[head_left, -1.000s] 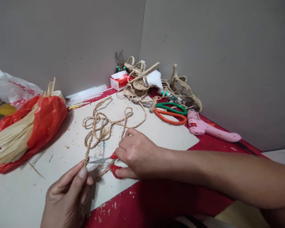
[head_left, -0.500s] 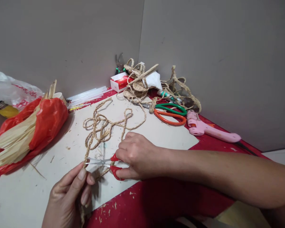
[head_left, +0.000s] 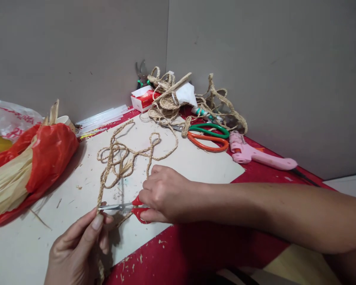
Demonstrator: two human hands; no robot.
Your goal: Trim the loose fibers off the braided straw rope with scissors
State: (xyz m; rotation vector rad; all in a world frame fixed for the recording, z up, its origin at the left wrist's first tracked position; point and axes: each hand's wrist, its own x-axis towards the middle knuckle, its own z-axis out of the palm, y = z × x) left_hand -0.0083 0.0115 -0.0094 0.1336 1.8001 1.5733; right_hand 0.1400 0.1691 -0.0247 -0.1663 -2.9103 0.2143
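A braided straw cord (head_left: 101, 190) is pinched between the thumb and fingers of my left hand (head_left: 80, 239) at the lower left. Through the red handles of small scissors (head_left: 121, 206) go the fingers of my right hand (head_left: 164, 194). The scissor tips touch the cord just above my left thumb, and the blades look nearly closed. Beyond my hands the cord lies in loose loops on a white board, and its lower end hangs below my left hand.
At the left, a red plastic bag (head_left: 55, 154) holds pale husks. Large scissors with green and orange handles (head_left: 209, 136), a pink glue gun (head_left: 261, 156), a red and white box (head_left: 144, 99) and coiled cord (head_left: 166, 107) lie near the grey walls.
The scissor blades have come closer together and their tips now meet the cord higher up at my left fingertips. The whole view has shifted slightly.
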